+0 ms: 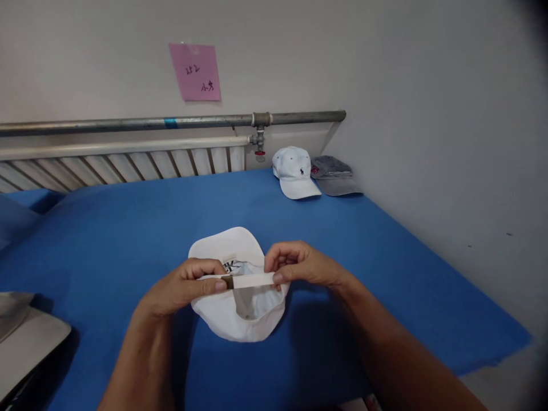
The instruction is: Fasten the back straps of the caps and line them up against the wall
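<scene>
A white baseball cap lies between my hands, its brim pointing away from me and the back opening towards me. Across that opening runs the cap's white strap, with a small brownish buckle at its left end. My left hand pinches the strap at the buckle between thumb and fingers. At the strap's right end, my right hand grips it with the thumb in front and the fingers bent behind. Dark lettering shows partly inside the cap, near the brim.
On the blue tabletop, a pale cap with a small dark logo stands beside a grey cap at the far right corner. A radiator and metal pipe line the wall. A beige object lies at left.
</scene>
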A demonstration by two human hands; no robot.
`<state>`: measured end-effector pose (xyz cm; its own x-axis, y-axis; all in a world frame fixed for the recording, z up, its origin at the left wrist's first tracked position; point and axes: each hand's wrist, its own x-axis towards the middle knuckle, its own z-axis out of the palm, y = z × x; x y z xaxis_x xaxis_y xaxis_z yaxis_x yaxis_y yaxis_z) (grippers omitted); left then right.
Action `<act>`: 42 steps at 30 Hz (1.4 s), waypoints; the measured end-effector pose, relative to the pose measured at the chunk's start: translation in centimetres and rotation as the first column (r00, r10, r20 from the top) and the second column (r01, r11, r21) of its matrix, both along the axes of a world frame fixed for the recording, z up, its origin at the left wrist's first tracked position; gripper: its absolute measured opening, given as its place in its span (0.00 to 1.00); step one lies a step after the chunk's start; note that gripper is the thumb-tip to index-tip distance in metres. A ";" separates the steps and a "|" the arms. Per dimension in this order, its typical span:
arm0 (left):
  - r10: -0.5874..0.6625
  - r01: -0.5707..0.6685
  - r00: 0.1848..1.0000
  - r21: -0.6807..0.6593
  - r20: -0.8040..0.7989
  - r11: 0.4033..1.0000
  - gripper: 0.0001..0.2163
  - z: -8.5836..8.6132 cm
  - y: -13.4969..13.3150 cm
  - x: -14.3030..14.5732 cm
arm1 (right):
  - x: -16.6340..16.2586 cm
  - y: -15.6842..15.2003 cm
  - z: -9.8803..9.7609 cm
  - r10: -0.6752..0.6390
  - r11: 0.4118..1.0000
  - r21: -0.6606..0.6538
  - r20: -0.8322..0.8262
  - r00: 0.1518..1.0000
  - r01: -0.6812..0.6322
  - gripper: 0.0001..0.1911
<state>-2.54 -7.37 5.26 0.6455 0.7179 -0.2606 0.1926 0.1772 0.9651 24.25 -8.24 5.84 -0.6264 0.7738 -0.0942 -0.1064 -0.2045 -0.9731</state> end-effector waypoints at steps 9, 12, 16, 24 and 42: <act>0.063 -0.068 0.984 0.027 0.168 0.997 0.14 -0.6 -0.3 -1.0 | -0.1 0.1 -0.4 -0.106 0.994 0.030 -0.049 0.993 0.108 0.07; 0.081 -0.084 0.977 0.005 0.197 0.996 0.13 -0.5 -0.5 -1.3 | 0.1 0.1 -0.2 -0.124 0.991 0.039 -0.031 0.992 0.125 0.08; 0.153 -0.160 0.947 0.000 0.282 0.987 0.13 -0.7 -0.6 -1.9 | 0.4 0.3 -0.2 -0.167 0.985 0.041 -0.036 0.985 0.169 0.09; 0.212 -0.199 0.917 -0.075 0.338 0.977 0.13 -0.4 -0.7 -1.4 | 0.3 0.5 -0.2 -0.141 0.988 0.058 0.009 0.990 0.141 0.08; 0.739 -0.591 0.651 0.495 -0.173 0.637 0.11 -1.6 2.8 -1.5 | -1.4 1.9 -3.3 -0.565 0.814 0.387 0.356 0.744 0.433 0.07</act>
<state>-4.01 -4.61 3.71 -0.1283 0.9915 0.0216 0.4801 0.0431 0.8762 22.81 -6.38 2.53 -0.0827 0.9966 -0.0042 0.3273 0.0232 -0.9446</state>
